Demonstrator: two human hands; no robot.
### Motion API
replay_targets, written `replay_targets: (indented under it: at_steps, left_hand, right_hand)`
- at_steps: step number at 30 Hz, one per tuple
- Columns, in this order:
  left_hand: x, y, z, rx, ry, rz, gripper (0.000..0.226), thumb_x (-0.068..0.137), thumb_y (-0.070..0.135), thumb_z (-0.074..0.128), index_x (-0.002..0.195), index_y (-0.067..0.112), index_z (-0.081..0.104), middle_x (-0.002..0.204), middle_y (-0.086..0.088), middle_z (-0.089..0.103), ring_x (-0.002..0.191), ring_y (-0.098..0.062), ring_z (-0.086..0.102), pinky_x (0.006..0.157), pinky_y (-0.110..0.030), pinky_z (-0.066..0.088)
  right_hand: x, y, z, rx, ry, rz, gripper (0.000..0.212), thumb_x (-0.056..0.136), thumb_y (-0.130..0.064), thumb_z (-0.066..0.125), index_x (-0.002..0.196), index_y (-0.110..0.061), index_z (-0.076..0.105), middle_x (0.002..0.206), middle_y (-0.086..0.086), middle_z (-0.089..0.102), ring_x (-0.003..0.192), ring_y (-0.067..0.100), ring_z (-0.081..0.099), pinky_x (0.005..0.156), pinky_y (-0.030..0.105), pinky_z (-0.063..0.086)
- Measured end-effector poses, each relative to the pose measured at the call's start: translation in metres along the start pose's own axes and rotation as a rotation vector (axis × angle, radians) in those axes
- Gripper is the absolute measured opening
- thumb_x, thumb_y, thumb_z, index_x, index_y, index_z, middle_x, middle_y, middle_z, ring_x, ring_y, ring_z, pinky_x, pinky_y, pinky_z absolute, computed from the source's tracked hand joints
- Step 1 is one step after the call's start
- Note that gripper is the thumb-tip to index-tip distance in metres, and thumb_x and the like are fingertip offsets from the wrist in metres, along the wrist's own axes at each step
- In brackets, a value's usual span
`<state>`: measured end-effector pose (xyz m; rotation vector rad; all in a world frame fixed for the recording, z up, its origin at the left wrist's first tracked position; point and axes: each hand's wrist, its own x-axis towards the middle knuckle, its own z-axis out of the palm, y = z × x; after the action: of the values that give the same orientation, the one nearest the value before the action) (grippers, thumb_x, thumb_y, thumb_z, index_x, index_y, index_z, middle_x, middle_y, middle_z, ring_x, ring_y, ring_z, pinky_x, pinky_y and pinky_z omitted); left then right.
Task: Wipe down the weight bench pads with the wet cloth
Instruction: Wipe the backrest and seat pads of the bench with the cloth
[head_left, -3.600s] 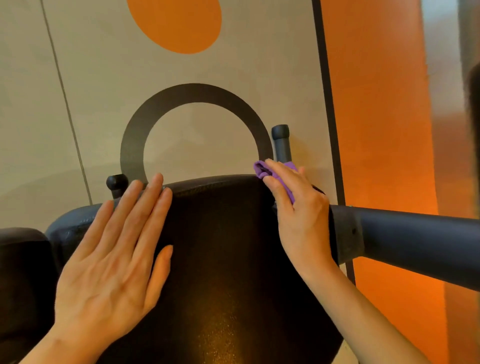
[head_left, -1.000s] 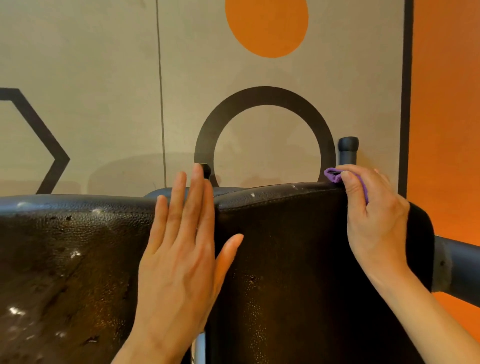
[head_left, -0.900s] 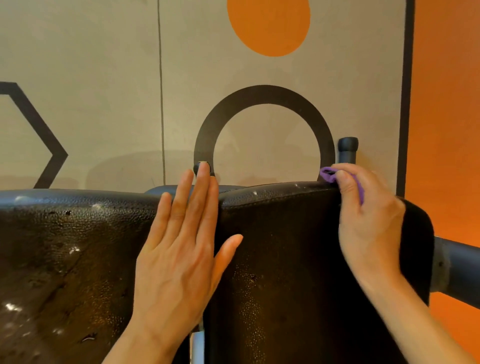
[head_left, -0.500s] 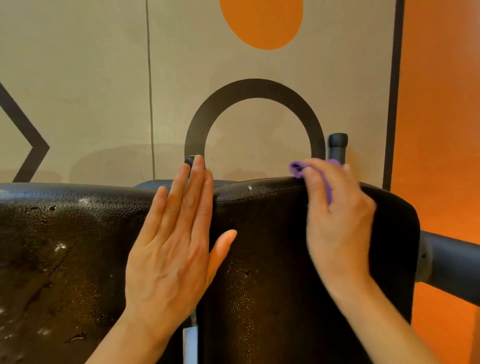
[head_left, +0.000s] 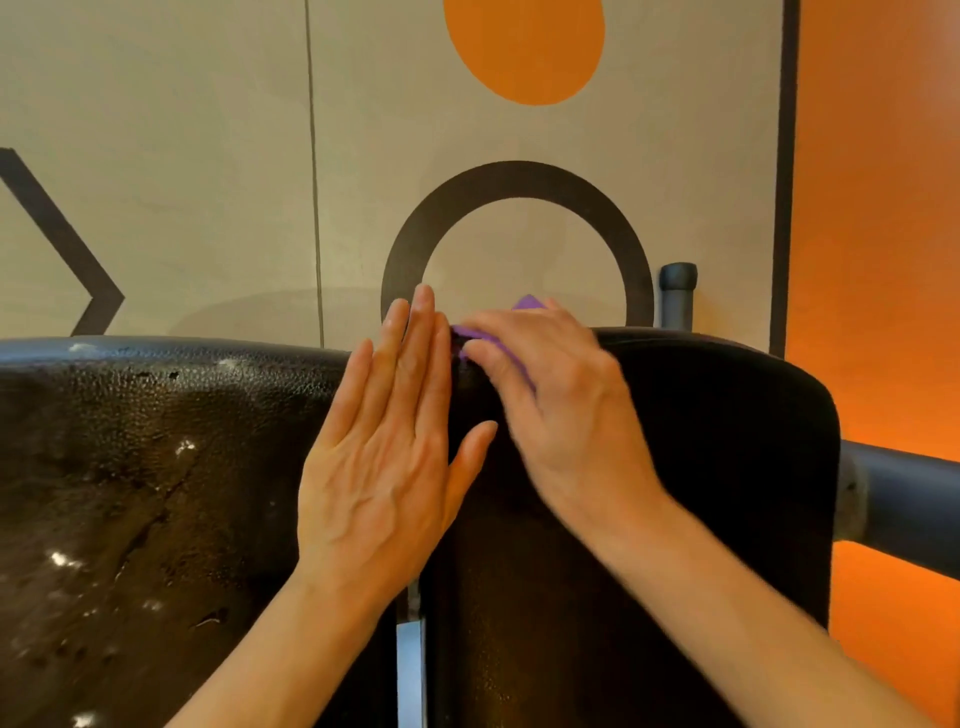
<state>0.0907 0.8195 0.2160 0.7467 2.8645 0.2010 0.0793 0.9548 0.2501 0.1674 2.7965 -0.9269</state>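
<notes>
The purple cloth sits at the top edge of the right pad, under the right hand, whose grip is curled on it. The left hand lies flat, fingers straight, across the gap beside the left pad. A grey bar sticks out on the right.

Crumpled purple cloth atop black pad's upper-left edge, mostly hidden.

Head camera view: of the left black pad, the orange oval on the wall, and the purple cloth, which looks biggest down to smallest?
1. Left black pad, filling the lower left, though it is nearest the camera.
2. Orange oval, cut off at the top.
3. Purple cloth; mostly hidden under the right hand, so its full size is unclear.
</notes>
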Motion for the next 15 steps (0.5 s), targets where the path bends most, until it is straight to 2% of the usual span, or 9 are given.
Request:
replay_targets:
  at_steps: [1,3,6,7,9,11,12,15]
  left_hand:
    - [-0.001,0.000,-0.001,-0.040,0.003,-0.003,0.072,0.104,0.050,0.018,0.154,-0.002,0.018,0.164,-0.018,0.011,0.153,-0.028,0.010,0.125,-0.039,0.004]
    - [-0.002,-0.001,-0.006,-0.149,0.018,0.003,0.069,0.104,0.047,0.024,0.155,0.000,0.019,0.165,-0.016,0.010,0.154,-0.026,0.008,0.126,-0.038,0.003]
    - [-0.009,-0.012,-0.017,-0.263,0.039,0.013,0.062,0.103,0.034,0.032,0.155,0.002,0.019,0.165,-0.013,0.007,0.154,-0.025,0.003,0.125,-0.036,-0.001]
    - [-0.013,-0.018,-0.021,-0.263,0.052,-0.001,0.061,0.102,0.030,0.033,0.155,0.002,0.020,0.165,-0.013,0.007,0.154,-0.025,0.003,0.125,-0.035,-0.002]
    - [-0.024,-0.030,-0.028,-0.249,0.066,-0.036,0.059,0.101,0.024,0.035,0.154,0.002,0.021,0.165,-0.013,0.008,0.154,-0.026,0.003,0.125,-0.032,-0.006]
    - [-0.036,-0.042,-0.033,-0.237,0.061,-0.069,0.059,0.101,0.024,0.033,0.155,0.003,0.020,0.165,-0.012,0.007,0.154,-0.026,0.003,0.124,-0.031,-0.008]
    - [-0.042,-0.047,-0.034,-0.241,0.054,-0.083,0.060,0.101,0.026,0.032,0.155,0.004,0.019,0.166,-0.011,0.007,0.154,-0.025,0.002,0.124,-0.030,-0.009]
    - [-0.060,-0.058,-0.033,-0.261,0.033,-0.096,0.061,0.101,0.028,0.031,0.156,0.006,0.018,0.166,-0.009,0.006,0.154,-0.023,0.001,0.125,-0.030,-0.008]
  right_hand:
    - [0.000,0.007,-0.008,0.015,-0.024,-0.005,0.025,0.096,-0.024,0.051,0.117,-0.016,0.063,0.113,-0.004,0.066,0.109,0.005,0.057,0.106,0.032,0.039]
    - [-0.001,0.027,-0.030,0.057,0.035,0.110,0.026,0.097,-0.029,0.048,0.117,-0.023,0.063,0.112,-0.011,0.065,0.109,0.001,0.055,0.102,0.031,0.043]
    - [0.000,0.022,-0.028,0.012,0.147,0.276,0.022,0.098,-0.030,0.045,0.105,-0.028,0.066,0.099,-0.014,0.065,0.099,0.001,0.056,0.095,0.031,0.046]
    - [0.003,0.009,-0.015,-0.015,0.121,0.236,0.021,0.098,-0.029,0.046,0.101,-0.026,0.066,0.096,-0.011,0.065,0.096,0.004,0.056,0.094,0.031,0.046]
    - [0.003,-0.019,0.010,-0.052,0.005,0.034,0.019,0.097,-0.024,0.050,0.098,-0.019,0.067,0.093,-0.004,0.067,0.093,0.010,0.057,0.098,0.031,0.043]
    - [0.004,-0.021,0.010,-0.077,-0.110,-0.082,0.021,0.096,-0.028,0.049,0.103,-0.017,0.066,0.097,-0.004,0.067,0.096,0.010,0.058,0.100,0.029,0.041]
    - [0.007,-0.015,0.004,-0.063,-0.116,-0.049,0.024,0.097,-0.031,0.046,0.106,-0.020,0.066,0.099,-0.005,0.067,0.097,0.008,0.057,0.097,0.029,0.044]
    - [0.007,0.000,-0.005,-0.034,0.021,0.082,0.024,0.098,-0.033,0.045,0.104,-0.023,0.066,0.099,-0.008,0.066,0.097,0.007,0.056,0.091,0.033,0.047]
